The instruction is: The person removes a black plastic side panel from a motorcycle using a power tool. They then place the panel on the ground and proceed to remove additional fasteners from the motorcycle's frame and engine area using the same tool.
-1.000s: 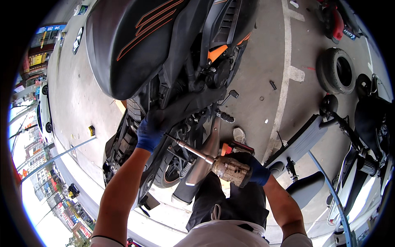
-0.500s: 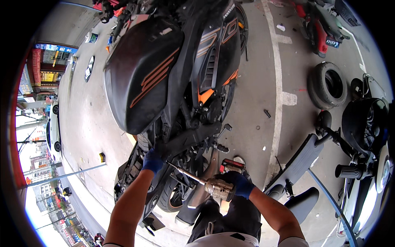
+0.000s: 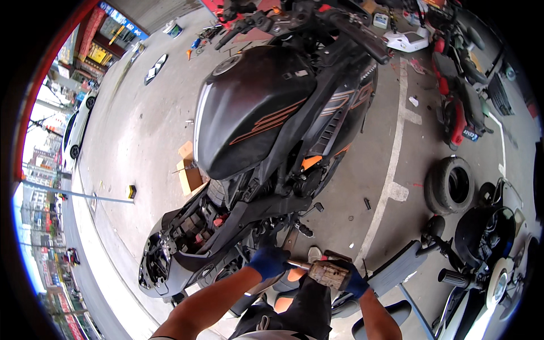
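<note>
My right hand (image 3: 354,283) grips a worn, metal-coloured impact wrench (image 3: 328,275) low in the view. My left hand (image 3: 269,260), in a blue glove like the right, is closed on the long extension shaft (image 3: 300,265) at the wrench's nose; the shaft's tip is hidden. Just beyond my hands lies the black motorcycle (image 3: 255,119) with orange stripes. Its seat area is uncovered, showing parts with red pieces (image 3: 218,221), and a footpeg (image 3: 304,228) sticks out just above the tool.
Stacked tyres (image 3: 439,198), a partly seen black-and-white scooter (image 3: 476,238) and a long grey panel (image 3: 391,266) stand at right. A red scooter (image 3: 453,124) is farther up. A cardboard box (image 3: 190,178), a blue-grey rail (image 3: 96,195) and a white car (image 3: 79,124) are at left.
My left hand has left the motorcycle's frame, moving down and right onto the extension shaft. The wrench moved slightly. The view has tilted up, showing more of the handlebars and tail.
</note>
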A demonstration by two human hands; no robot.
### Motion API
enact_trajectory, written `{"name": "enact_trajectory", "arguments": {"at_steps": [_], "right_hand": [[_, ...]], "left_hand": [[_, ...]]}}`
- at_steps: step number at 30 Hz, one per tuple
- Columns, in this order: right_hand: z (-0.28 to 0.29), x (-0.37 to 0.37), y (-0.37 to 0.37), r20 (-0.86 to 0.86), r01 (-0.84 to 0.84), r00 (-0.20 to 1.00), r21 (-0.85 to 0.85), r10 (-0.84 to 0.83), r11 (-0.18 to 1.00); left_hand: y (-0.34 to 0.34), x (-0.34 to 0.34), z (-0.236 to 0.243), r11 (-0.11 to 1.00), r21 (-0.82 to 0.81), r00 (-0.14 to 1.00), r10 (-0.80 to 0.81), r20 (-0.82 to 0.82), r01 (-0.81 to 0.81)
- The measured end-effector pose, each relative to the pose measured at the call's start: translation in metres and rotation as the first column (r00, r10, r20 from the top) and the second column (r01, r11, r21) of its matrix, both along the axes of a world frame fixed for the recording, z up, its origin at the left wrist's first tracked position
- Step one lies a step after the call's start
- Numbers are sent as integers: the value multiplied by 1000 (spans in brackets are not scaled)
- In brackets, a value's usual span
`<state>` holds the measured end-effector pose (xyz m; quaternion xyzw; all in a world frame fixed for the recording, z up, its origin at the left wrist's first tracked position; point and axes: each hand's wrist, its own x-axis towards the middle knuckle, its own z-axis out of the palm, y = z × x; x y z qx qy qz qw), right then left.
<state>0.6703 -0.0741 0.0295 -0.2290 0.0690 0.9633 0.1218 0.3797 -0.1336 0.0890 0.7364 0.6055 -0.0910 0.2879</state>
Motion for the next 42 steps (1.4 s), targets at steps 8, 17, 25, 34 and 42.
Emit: {"name": "enact_trajectory", "arguments": {"at_steps": [8, 17, 25, 34, 42], "right_hand": [[84, -50, -15, 236, -225, 905, 972, 353, -73], [125, -259, -251, 185, 96, 651, 942, 736, -321], [201, -428, -512, 242, 494, 729, 461, 641, -737], [180, -564, -419, 578, -570, 694, 77, -429, -818], [158, -577, -440, 511, -735, 600, 47, -615, -677]], "left_hand": [[-126, 6, 104, 854, -361, 796, 496, 348, -374], [-381, -52, 216, 310, -345, -12, 728, 686, -886], [-740, -28, 229, -362, -62, -346, 811, 472, -930], [-1035, 78, 86, -875, -22, -875, 483, 8, -483], [-1120, -56, -18, -710, -62, -616, 647, -449, -701]]}}
